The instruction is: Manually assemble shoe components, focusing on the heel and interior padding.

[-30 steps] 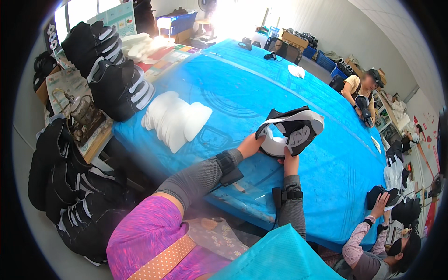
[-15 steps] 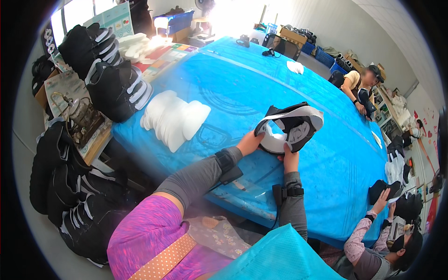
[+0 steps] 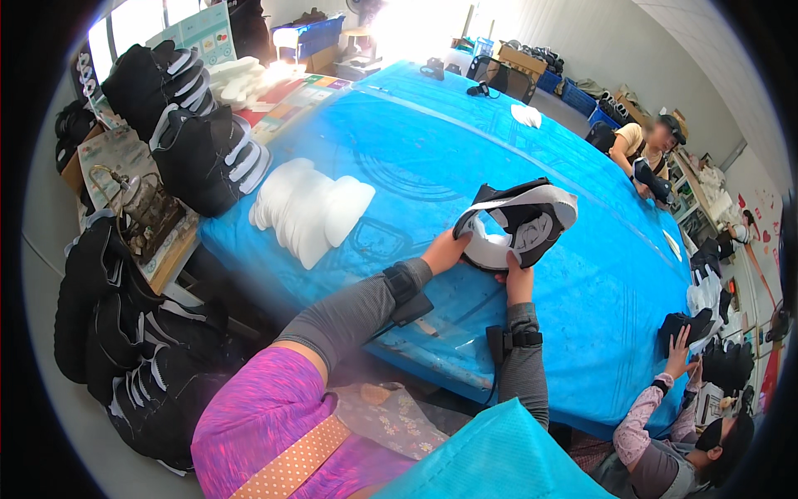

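Between my two hands, above the blue-covered table, is a black shoe upper with a pale grey edge band, its opening turned toward me. My left hand pinches its near left edge. Thumb up against the near rim, my right hand grips it lower down; its other fingers are mostly hidden under the upper. To the left of my hands, a fanned pile of white insole-shaped pieces lies on the table.
Stacks of black shoe uppers stand at the left, beside an old metal machine. More black uppers are heaped below. Two people work along the right side, each handling a dark shoe piece. A small white pile lies farther off.
My hands keep their grip, and the shoe upper has tilted very slightly. At the right, the co-workers have shifted the dark pieces they hold.
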### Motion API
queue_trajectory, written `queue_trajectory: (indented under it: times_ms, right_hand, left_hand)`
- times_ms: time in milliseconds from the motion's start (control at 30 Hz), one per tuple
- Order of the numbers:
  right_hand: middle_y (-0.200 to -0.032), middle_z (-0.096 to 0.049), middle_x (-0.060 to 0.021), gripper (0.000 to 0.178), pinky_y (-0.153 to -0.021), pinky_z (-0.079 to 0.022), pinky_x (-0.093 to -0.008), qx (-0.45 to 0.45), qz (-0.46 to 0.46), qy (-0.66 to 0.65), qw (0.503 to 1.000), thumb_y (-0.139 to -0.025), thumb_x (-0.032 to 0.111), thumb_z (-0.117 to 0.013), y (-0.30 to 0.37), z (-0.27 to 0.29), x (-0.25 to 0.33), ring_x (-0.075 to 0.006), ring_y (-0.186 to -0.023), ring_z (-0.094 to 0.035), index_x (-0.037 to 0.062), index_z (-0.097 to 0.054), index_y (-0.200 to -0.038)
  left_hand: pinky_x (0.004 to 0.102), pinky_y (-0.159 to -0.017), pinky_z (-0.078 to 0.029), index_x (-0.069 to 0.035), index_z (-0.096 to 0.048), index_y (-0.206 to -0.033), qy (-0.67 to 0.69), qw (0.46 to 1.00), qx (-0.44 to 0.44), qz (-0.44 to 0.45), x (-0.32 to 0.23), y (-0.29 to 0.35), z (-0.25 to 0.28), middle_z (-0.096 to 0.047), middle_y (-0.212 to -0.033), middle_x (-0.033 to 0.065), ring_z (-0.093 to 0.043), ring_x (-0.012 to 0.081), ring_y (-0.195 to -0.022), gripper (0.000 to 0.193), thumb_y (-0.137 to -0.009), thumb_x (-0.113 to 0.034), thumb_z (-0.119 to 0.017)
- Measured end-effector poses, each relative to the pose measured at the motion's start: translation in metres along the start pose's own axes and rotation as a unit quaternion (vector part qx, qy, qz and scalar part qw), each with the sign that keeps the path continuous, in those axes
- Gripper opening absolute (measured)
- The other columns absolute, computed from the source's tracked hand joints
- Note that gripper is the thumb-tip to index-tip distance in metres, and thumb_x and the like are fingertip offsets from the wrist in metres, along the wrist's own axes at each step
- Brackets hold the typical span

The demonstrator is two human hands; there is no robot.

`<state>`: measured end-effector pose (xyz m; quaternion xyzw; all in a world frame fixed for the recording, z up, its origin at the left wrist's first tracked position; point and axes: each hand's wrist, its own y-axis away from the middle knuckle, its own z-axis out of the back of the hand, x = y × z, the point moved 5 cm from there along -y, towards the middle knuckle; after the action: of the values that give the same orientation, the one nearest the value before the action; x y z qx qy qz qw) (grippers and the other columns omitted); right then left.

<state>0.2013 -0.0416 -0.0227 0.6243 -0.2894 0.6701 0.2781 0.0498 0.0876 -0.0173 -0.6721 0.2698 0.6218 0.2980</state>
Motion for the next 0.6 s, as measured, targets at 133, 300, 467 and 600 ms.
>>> queue_trajectory:
  times_ms: [133,300,467,600]
  right_hand:
    - [-0.083,-0.062,-0.0101,0.033,-0.041,-0.045,-0.0244,0.001,-0.002,-0.001,1.0,-0.087,0.025,-0.056,0.0,-0.003,0.001,-0.0157,-0.053,-0.057,-0.0052,-0.059,-0.1]
    - [-0.079,-0.062,-0.0098,0.031,-0.04,-0.044,-0.0243,-0.003,0.003,0.008,1.0,-0.088,0.023,-0.055,0.0,0.001,0.002,-0.0157,-0.049,-0.056,-0.0056,-0.059,-0.098]
    - [-0.078,-0.062,-0.0101,0.03,-0.04,-0.043,-0.0242,-0.006,0.005,0.005,1.0,-0.088,0.023,-0.055,0.002,-0.002,0.005,-0.016,-0.048,-0.056,-0.0056,-0.058,-0.097]
    - [-0.078,-0.061,-0.0099,0.03,-0.04,-0.043,-0.0242,-0.011,0.0,0.005,1.0,-0.088,0.022,-0.055,0.003,-0.001,0.005,-0.0159,-0.048,-0.056,-0.0057,-0.058,-0.097]
  left_hand:
    - [0.0297,-0.059,-0.05,0.004,-0.053,-0.11,0.011,1.0,-0.006,-0.003,0.002,-0.001,0.004,-0.061,-0.093,0.0108,-0.059,0.0168,-0.077,0.037,-0.092,-0.028,-0.046]
    - [0.0298,-0.06,-0.05,0.004,-0.052,-0.111,0.005,1.0,0.001,0.007,-0.006,0.003,0.0,-0.06,-0.092,0.0108,-0.059,0.0164,-0.076,0.037,-0.092,-0.028,-0.046]
    - [0.0299,-0.06,-0.05,0.004,-0.053,-0.11,0.007,1.0,0.006,0.005,-0.008,0.005,0.002,-0.061,-0.091,0.0106,-0.058,0.016,-0.075,0.037,-0.092,-0.028,-0.046]
    - [0.03,-0.06,-0.05,0.004,-0.053,-0.11,0.001,1.0,0.004,0.011,-0.008,0.004,0.001,-0.061,-0.092,0.0107,-0.058,0.0162,-0.075,0.038,-0.092,-0.028,-0.046]
